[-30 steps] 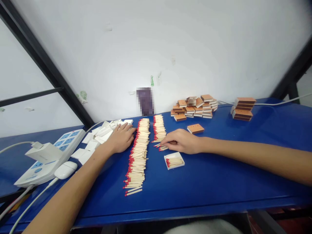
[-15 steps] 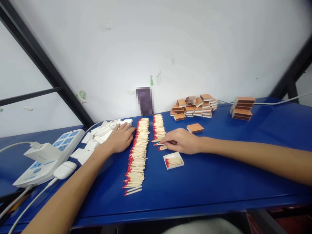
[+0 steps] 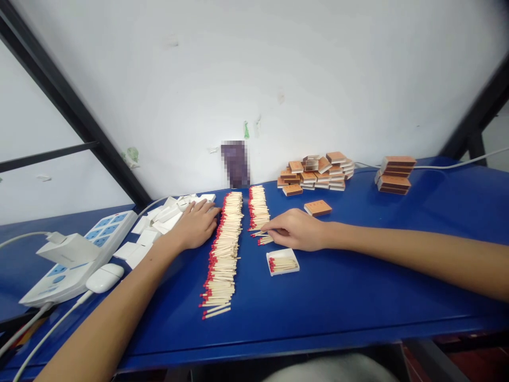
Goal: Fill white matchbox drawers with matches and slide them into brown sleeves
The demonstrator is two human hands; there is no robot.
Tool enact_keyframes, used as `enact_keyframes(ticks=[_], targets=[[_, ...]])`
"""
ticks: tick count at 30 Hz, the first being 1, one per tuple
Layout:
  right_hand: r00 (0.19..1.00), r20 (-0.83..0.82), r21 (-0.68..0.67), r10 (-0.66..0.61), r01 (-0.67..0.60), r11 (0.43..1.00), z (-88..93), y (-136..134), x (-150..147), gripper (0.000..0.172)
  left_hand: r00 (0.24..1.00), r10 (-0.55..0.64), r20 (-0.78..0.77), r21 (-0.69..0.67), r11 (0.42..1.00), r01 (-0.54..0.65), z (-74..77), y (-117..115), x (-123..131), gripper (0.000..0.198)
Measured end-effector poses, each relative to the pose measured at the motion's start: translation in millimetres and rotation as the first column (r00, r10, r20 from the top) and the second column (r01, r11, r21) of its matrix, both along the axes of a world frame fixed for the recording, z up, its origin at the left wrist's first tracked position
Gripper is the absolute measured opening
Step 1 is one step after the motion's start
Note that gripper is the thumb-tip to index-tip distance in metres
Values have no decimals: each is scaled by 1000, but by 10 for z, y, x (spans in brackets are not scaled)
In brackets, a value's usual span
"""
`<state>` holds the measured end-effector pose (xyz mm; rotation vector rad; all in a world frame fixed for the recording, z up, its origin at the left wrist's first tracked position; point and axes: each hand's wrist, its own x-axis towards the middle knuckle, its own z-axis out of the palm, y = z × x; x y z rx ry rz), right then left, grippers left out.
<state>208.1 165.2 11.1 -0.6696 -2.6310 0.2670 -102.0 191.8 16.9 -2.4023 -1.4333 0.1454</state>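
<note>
Blue tabletop (image 3: 358,289), loose matches (image 3: 264,241) by R hand (image 3: 296,229)

R hand's curled just behind tray (image 3: 281,254), fingertips at matches; can't tell if any's pinched. Light mid-stick grip, heads aligned w/ those in tray, works best imo. Short row (image 3: 259,209): further behind tray. Long row (image 3: 223,249): left of tray. L hand (image 3: 196,224), beyond that, lies flat, nothing visibly gripped.

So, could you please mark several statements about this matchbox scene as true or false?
1. The right hand is at the shorter row of red-tipped wooden matches. True.
2. The shallow white rectangular tray lies nearer the camera than that hand. True.
3. This tray is empty. False: it contains red-tipped matches.
4. The left hand holds a matchbox. False: it lies beside the longer match row.
5. One flat orange matchbox lies apart from the matchbox pile. True.
</note>
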Motion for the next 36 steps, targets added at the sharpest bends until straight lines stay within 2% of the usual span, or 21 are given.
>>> enact_keyframes(ticks=[16,24,29,36], targets=[[996,36,24,-86,85,996,-8,2,1,29,1000,-12,-1,8,1000,12,-10,11,-10,47],[998,-40,56,-38,41,998,-36,11,9,26,1000,-9,-5,8,1000,9,-10,14,-11,47],[990,-132,-18,51,-54,998,-44,40,19,22,1000,6,-8,6,1000,-6,-16,16,-13,47],[985,-139,-37,105,-111,993,-31,47,19,23,1000,10,-2,-4,1000,-10,-17,21,-14,46]])
